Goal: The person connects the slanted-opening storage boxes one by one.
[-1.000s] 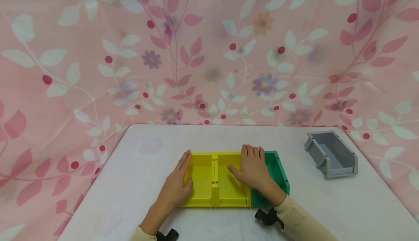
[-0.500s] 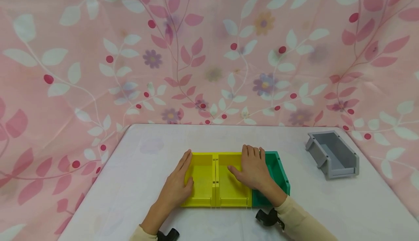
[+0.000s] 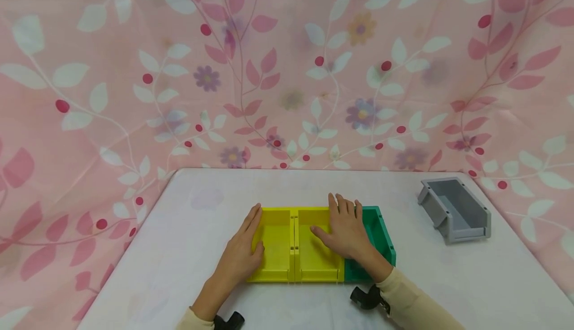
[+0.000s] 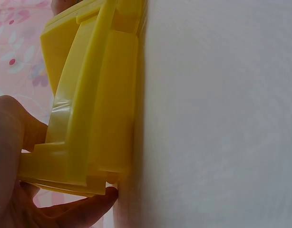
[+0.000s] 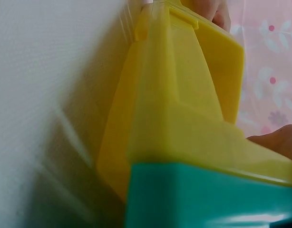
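Observation:
Two yellow storage bins [image 3: 275,240] stand side by side on the table, with a green storage bin [image 3: 380,238] against their right side. My left hand [image 3: 239,255] holds the left yellow bin by its outer side wall. Its thumb reaches over inside and its long fingers lie along the outside; the left wrist view shows the yellow wall [image 4: 82,109] between thumb and fingers. Across the seam between the right yellow bin [image 3: 316,260] and the green bin lies my right hand [image 3: 350,233], fingers extended and thumb spread over the yellow bin. The right wrist view shows yellow and green edges meeting flush.
A grey storage bin [image 3: 457,213] sits apart at the right rear of the white-covered table [image 3: 202,220]. Behind the table hangs a pink floral cloth [image 3: 287,71]. Black wrist mounts [image 3: 365,297] sit below the forearms.
The right hand's fingers have lifted and stretched slightly at the back edge. The left hand and the bins keep their places; the view shifts a little.

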### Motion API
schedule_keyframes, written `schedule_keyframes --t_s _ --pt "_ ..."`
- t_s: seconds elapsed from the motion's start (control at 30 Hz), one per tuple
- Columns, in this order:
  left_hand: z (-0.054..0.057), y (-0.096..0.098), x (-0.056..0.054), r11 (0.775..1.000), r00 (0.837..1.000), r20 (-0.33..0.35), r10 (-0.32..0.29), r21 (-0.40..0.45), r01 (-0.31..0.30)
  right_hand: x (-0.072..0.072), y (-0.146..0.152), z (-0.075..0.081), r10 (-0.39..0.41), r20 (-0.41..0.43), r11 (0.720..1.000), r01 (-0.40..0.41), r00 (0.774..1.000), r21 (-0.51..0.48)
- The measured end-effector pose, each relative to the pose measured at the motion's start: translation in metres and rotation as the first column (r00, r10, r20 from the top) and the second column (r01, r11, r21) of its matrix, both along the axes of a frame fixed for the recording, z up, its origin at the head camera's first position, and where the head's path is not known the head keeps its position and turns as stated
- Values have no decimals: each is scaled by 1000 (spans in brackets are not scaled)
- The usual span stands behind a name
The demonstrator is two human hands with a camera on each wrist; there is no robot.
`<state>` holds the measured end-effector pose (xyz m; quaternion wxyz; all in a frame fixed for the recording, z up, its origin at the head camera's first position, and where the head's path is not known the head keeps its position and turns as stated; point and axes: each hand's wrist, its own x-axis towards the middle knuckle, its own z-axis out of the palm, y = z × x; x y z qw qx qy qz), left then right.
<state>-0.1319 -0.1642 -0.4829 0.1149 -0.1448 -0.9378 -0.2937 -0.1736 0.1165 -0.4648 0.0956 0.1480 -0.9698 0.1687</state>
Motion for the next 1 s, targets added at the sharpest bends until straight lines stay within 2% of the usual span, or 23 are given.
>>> schedule_keyframes --t_s 0.23,0.37,0.6,0.7,1.0 --pt "-2 -1 2 1000 1000 8 -1 11 1 3 1 2 4 40 1000 -4 999 5" --pt "-3 0 3 1000 1000 13 1 14 -1 2 7 8 48 68 999 -46 997 -22" --pt "-1 0 1 1000 1000 -7 -9 9 9 -2 28 32 158 160 969 -122 974 -215" --pt "0 0 0 1000 1000 -8 -10 8 10 -5 39 41 176 165 960 -133 970 -246" --pt "2 -1 0 1000 1000 5 -16 12 16 -16 78 60 110 133 968 -76 985 -240"
